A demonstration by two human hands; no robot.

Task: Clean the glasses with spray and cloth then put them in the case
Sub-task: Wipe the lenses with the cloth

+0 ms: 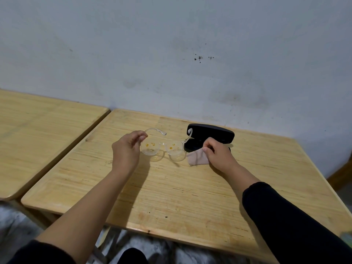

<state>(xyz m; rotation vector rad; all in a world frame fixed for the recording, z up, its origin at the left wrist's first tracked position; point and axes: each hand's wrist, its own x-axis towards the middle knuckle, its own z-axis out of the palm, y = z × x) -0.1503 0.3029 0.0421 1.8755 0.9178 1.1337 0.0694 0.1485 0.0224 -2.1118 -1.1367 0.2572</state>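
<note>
Head view: one glasses (163, 147), one cloth (197, 159), one case (210, 137).

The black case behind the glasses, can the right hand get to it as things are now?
Probably yes. The right hand lies just in front of the case, with nothing between them, but its fingers pinch the cloth, which it would have to drop first.

A light wooden table with rounded corners (171, 197) is set against a pale grey-blue wall marked with dark specks and smudges (190, 54); a second, matching wooden table (38, 121) is placed just beside it, parted by a narrow gap
</note>
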